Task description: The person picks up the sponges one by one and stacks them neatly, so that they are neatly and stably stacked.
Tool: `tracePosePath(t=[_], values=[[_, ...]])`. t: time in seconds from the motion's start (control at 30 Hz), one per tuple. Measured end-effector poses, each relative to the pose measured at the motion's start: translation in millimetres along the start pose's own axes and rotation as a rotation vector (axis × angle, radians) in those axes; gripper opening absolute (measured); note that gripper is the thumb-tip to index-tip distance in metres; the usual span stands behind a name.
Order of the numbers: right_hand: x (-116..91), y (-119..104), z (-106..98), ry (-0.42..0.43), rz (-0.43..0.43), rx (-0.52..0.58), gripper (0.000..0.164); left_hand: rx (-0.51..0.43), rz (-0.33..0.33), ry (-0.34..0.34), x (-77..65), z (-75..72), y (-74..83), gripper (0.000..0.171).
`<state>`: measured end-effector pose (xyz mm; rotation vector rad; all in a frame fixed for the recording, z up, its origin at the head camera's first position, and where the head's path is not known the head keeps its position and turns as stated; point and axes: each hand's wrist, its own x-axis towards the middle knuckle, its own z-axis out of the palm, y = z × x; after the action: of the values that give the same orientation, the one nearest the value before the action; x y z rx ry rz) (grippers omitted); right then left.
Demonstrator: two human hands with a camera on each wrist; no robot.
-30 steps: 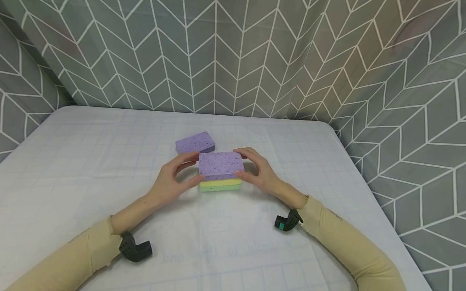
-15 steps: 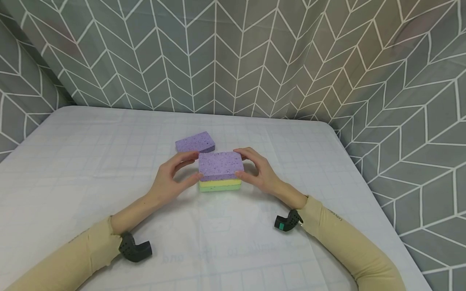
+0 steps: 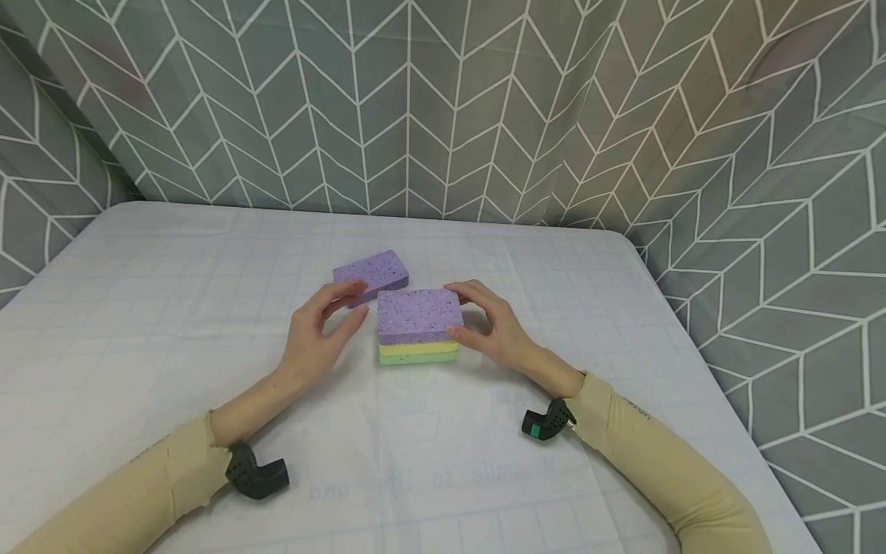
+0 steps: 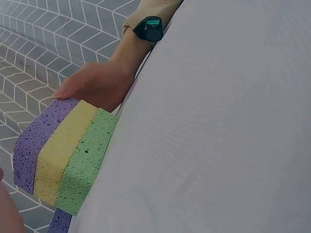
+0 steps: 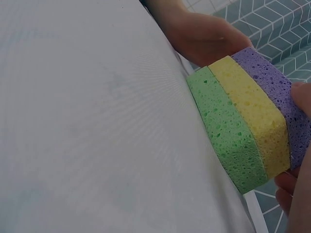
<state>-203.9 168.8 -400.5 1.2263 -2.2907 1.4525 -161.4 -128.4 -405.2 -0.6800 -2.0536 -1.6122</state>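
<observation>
A stack of sponges stands on the table: a green sponge (image 3: 418, 358) at the bottom, a yellow sponge (image 4: 65, 155) in the middle, and a speckled purple sponge (image 3: 419, 314) on top. My right hand (image 3: 500, 332) pinches the top purple sponge at its right end, thumb on the front corner and fingers at the back corner. My left hand (image 3: 313, 332) is off the stack's left end, fingers relaxed and holding nothing. Behind it lies a second purple sponge (image 3: 379, 269); the left fingertips overlap it in the head view, and I cannot tell if they touch it.
A white cloth (image 3: 208, 308) with faint grid lines covers the table. Grey curtains (image 3: 443, 115) with a white chevron pattern hang behind and at both sides. Each sleeve carries a black wrist camera (image 3: 258, 471).
My left hand has let go of the top purple sponge's left end and drawn away to the left. The right hand and the stack have stayed put.
</observation>
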Motion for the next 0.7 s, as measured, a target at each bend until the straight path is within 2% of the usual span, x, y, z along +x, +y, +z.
tracePosePath(t=[0.23, 0.4, 0.57, 0.7], values=[[0, 1, 0, 0.012, -0.003, -0.007, 0.069, 0.046, -0.034, 0.122, 4.5, -0.1, -1.7, 0.040], [0, 1, 0, 0.015, -0.005, -0.002, 0.069, 0.098, -0.109, 0.173, 8.7, -3.7, -4.9, 0.044], [1, 1, -1, 0.013, -0.009, 0.008, 0.068, 0.198, -0.182, 0.168, 12.7, -10.6, -9.9, 0.049], [1, 1, -1, 0.008, 0.000, 0.016, 0.068, 0.266, -0.209, 0.129, 17.1, -17.8, -15.1, 0.055]])
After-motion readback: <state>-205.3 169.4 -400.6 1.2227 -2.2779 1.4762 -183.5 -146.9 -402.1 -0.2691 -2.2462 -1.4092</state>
